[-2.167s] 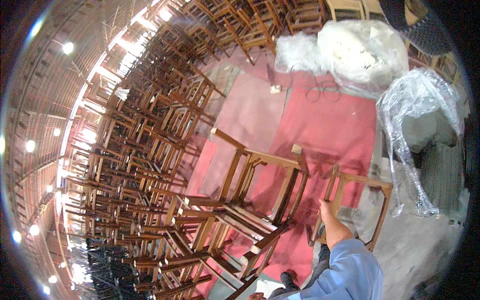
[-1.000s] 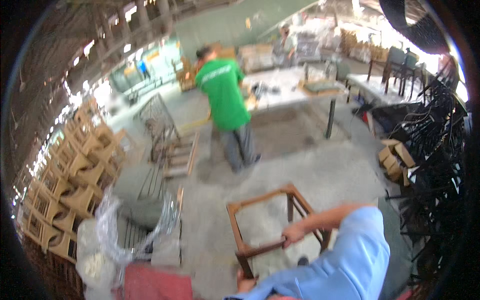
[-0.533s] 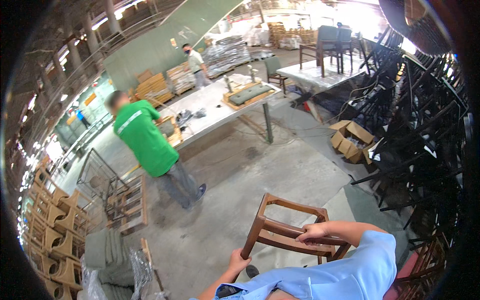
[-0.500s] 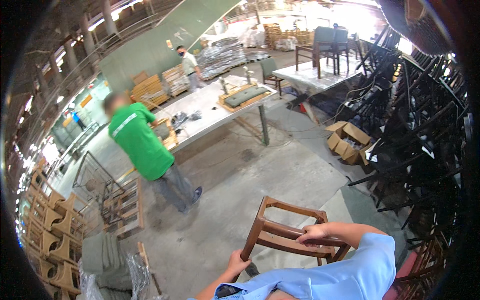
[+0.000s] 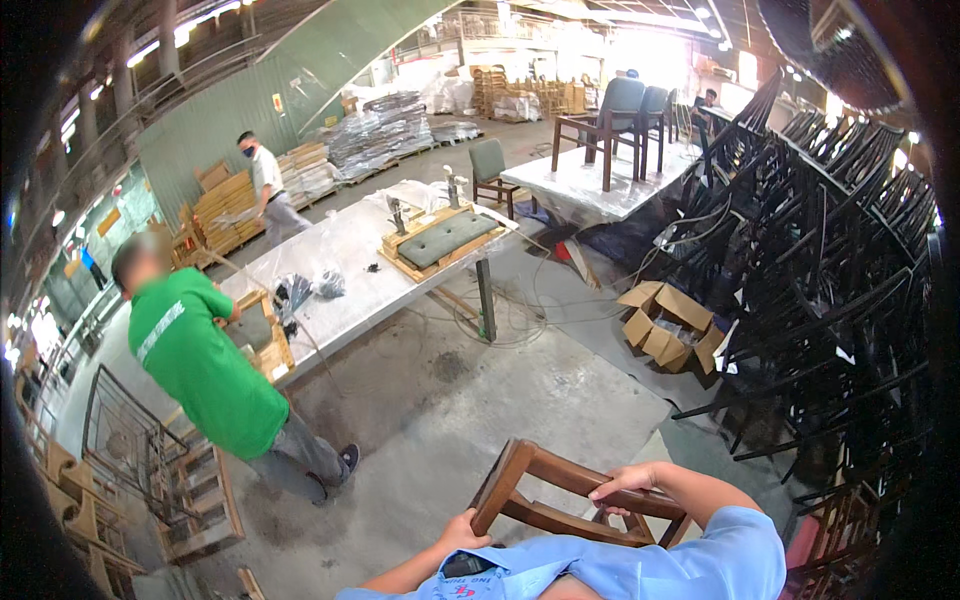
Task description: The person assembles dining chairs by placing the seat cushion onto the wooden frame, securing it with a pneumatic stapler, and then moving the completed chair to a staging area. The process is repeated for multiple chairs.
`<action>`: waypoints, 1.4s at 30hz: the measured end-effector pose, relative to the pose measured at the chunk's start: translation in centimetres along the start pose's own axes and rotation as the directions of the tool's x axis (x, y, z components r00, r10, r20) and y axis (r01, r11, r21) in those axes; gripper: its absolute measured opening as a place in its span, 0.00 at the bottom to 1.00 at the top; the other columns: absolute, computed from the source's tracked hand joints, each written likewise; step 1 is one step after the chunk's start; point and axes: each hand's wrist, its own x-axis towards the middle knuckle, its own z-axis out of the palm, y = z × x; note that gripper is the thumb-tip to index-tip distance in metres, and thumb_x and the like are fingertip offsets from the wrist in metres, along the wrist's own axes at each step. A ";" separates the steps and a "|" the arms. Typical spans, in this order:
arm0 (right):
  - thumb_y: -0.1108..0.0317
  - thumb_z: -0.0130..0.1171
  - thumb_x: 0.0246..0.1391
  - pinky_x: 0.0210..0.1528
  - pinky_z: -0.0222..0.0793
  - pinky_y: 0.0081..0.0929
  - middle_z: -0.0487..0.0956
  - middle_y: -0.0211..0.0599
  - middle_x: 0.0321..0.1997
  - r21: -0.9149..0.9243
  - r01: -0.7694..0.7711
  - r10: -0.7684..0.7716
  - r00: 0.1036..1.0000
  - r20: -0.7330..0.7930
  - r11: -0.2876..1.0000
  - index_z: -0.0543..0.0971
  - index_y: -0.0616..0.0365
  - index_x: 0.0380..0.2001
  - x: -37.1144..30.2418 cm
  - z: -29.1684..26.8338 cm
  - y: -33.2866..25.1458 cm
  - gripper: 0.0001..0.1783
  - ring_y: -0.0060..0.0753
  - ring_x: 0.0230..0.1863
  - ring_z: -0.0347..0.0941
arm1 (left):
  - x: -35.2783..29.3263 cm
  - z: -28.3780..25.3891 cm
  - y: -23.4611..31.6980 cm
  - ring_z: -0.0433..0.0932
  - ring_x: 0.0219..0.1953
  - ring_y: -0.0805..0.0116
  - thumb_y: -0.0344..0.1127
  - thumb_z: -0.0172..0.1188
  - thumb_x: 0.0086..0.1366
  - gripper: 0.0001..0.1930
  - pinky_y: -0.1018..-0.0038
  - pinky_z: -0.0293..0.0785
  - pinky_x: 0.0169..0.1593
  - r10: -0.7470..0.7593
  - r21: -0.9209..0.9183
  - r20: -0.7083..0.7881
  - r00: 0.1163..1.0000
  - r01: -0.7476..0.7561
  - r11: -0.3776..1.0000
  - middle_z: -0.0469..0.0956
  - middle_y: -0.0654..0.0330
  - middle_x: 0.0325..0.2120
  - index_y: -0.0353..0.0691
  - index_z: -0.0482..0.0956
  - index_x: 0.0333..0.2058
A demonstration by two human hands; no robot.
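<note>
A brown wooden chair frame (image 5: 562, 474) with open rails and no seat is in front of me at the lower edge. My left hand (image 5: 462, 532) is closed round its left post. Farther right, my right hand (image 5: 632, 486) grips the rail, thumb on top and fingers curled beneath. The frame is tilted, and its lower part is hidden behind my blue shirt.
A co-worker in a green shirt (image 5: 205, 350) stands at a long work table (image 5: 350, 290). Black chair frames (image 5: 830, 300) are piled high on the right, beside an open cardboard box (image 5: 665, 330). Finished chairs stand on another table (image 5: 600, 180).
The chair frame has tipped and come lower and closer to me, both hands still on it. My view has turned rightward. A person in a white shirt has walked left behind the long table.
</note>
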 end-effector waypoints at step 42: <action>0.45 0.48 0.67 0.47 0.75 0.38 0.81 0.45 0.26 0.132 0.528 -0.375 0.736 -0.564 0.839 0.77 0.65 0.33 23.3 -64.3 -45.0 0.29 0.45 0.35 0.82 | 68.6 -45.0 7.5 0.75 0.18 0.69 0.42 0.64 0.68 0.15 0.69 0.74 0.22 -0.498 -0.785 -0.108 0.860 0.233 0.573 0.73 0.61 0.21 0.39 0.69 0.39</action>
